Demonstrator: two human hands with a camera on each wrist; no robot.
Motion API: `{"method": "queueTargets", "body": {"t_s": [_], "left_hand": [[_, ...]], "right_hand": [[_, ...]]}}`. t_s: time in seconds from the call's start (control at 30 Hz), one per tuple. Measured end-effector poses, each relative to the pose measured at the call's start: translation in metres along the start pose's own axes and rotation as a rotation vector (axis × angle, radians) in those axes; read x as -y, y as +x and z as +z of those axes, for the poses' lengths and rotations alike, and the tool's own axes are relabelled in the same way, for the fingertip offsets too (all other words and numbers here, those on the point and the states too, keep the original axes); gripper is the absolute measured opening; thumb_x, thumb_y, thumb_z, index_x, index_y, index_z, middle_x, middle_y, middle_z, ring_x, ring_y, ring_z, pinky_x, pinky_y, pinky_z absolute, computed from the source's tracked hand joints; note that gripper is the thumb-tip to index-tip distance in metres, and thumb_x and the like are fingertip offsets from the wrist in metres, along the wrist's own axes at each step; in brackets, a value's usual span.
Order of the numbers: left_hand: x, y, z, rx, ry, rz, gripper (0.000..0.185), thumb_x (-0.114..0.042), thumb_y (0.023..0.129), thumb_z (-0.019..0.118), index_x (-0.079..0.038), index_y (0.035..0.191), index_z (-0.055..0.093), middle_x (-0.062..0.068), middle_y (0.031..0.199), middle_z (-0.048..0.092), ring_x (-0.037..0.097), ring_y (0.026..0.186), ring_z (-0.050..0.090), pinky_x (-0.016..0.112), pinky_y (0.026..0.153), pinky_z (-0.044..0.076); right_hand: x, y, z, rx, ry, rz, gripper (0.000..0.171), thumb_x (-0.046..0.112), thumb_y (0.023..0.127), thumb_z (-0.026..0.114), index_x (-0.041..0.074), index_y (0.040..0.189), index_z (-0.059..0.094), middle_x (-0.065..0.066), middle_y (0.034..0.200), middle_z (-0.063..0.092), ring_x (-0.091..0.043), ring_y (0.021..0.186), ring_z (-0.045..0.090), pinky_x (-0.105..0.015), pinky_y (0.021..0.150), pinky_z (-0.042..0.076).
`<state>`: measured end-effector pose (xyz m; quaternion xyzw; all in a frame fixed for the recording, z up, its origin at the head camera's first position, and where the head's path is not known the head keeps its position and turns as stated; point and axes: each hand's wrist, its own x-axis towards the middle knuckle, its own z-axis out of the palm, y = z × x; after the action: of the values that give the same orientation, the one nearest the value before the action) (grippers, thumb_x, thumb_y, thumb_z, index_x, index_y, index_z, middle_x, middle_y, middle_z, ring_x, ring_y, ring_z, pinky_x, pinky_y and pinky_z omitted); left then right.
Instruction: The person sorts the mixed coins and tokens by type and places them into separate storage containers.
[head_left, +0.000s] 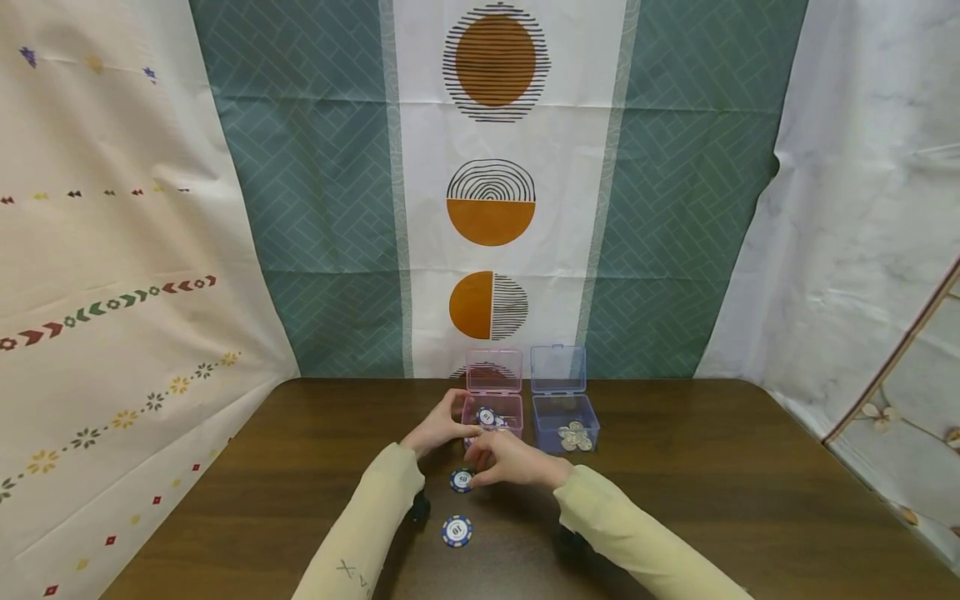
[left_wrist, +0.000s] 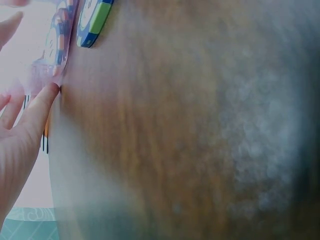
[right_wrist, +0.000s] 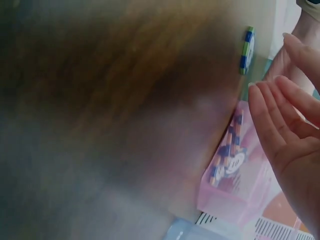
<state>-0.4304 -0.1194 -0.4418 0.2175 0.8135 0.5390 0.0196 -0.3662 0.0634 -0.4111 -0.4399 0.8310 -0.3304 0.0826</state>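
Note:
Against the left side of a clear pink plastic box (head_left: 513, 406) my left hand (head_left: 438, 427) holds it, thumb near the front corner, fingers toward the back. Several poker chips (head_left: 486, 416) lie in this box, its lid raised. My right hand (head_left: 510, 460) is just in front of the box, nothing visible in its grasp. Its thumb and fingers are spread apart in the right wrist view, fingertips near a blue poker chip (head_left: 461, 481) on the table. Closer to me lies another blue poker chip (head_left: 457, 531), marked 10.
Right of the pink box stands a clear blue box (head_left: 546, 413), lid up, with several silvery coins (head_left: 575, 437) inside. Both boxes sit near the back edge of the dark wooden table (head_left: 675, 483). A patterned curtain (head_left: 330, 250) hangs behind.

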Motion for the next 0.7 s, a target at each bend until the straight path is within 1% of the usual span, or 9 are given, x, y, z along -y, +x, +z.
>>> {"method": "queueTargets", "body": {"t_s": [0.13,0.27,0.47,0.57,0.7], "left_hand": [[0.000,0.000,0.000,-0.001,0.001,0.006,0.064,-0.013,0.075,0.074,-0.004,0.125,0.035,0.016,0.127,0.041,0.037,0.117,0.038,0.054,0.092,0.031],[-0.001,0.000,0.000,0.005,-0.008,0.008,0.063,-0.011,0.076,0.073,-0.002,0.125,0.034,0.018,0.128,0.040,0.037,0.117,0.038,0.053,0.093,0.031],[0.000,0.002,-0.001,0.025,-0.054,0.020,0.064,-0.005,0.076,0.072,0.005,0.125,0.032,0.025,0.128,0.038,0.044,0.117,0.035,0.056,0.092,0.029],[-0.001,0.002,-0.001,0.020,-0.039,0.011,0.064,-0.006,0.076,0.072,0.004,0.126,0.032,0.023,0.128,0.039,0.042,0.117,0.036,0.054,0.093,0.030],[-0.001,0.002,0.001,-0.005,-0.023,0.012,0.063,-0.009,0.075,0.073,0.000,0.125,0.035,0.019,0.128,0.041,0.038,0.116,0.039,0.051,0.093,0.032]], "right_hand": [[0.001,0.001,0.004,0.009,-0.018,0.025,0.032,0.012,0.078,0.072,-0.002,0.105,0.061,-0.007,0.095,0.061,-0.013,0.079,0.058,-0.019,0.069,0.047],[0.000,0.003,0.007,0.006,-0.063,0.036,0.034,0.014,0.077,0.073,-0.002,0.105,0.061,-0.005,0.093,0.060,-0.011,0.076,0.057,-0.018,0.067,0.046],[0.000,0.006,0.012,-0.003,-0.126,0.035,0.034,0.015,0.076,0.074,-0.001,0.103,0.062,-0.002,0.091,0.057,-0.009,0.073,0.054,-0.017,0.065,0.045],[0.001,0.007,0.014,-0.006,-0.157,0.033,0.034,0.016,0.076,0.074,-0.001,0.103,0.062,-0.001,0.090,0.057,-0.010,0.073,0.053,-0.016,0.065,0.044],[0.002,0.009,0.015,-0.010,-0.185,0.036,0.035,0.017,0.075,0.075,-0.001,0.103,0.062,-0.002,0.089,0.056,-0.012,0.074,0.052,-0.017,0.065,0.044]]}}
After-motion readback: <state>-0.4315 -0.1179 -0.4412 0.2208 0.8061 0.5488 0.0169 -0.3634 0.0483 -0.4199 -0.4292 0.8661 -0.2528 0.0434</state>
